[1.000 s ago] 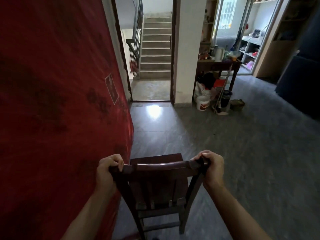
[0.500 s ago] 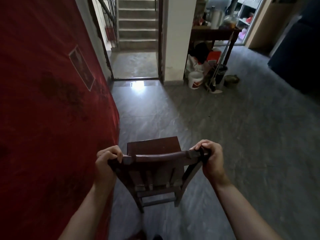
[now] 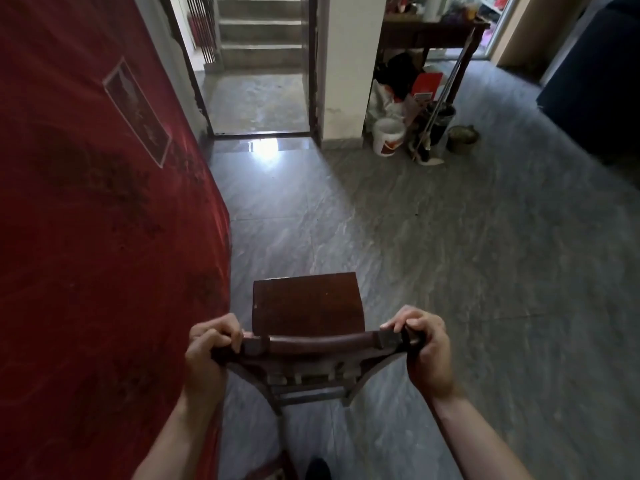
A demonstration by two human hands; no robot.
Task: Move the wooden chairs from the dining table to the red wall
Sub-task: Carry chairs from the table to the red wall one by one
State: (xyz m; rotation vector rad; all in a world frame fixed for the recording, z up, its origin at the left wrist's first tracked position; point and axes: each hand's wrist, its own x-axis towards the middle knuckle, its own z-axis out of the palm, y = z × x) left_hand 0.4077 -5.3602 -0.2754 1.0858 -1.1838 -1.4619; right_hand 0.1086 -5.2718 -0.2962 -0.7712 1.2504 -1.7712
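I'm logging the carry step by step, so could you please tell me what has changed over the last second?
The view has tipped downward: the wooden chair now shows more of its seat from above and the doorway and stairs have slid up the frame. Nothing was taken hold of or let go. The left hand and right hand stay clamped on the top rail, with the red wall still close on the left.

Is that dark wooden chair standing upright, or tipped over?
Upright. The dark wooden chair's seat faces up beside the red wall; the left hand and right hand grip its top rail. Its feet are hidden.
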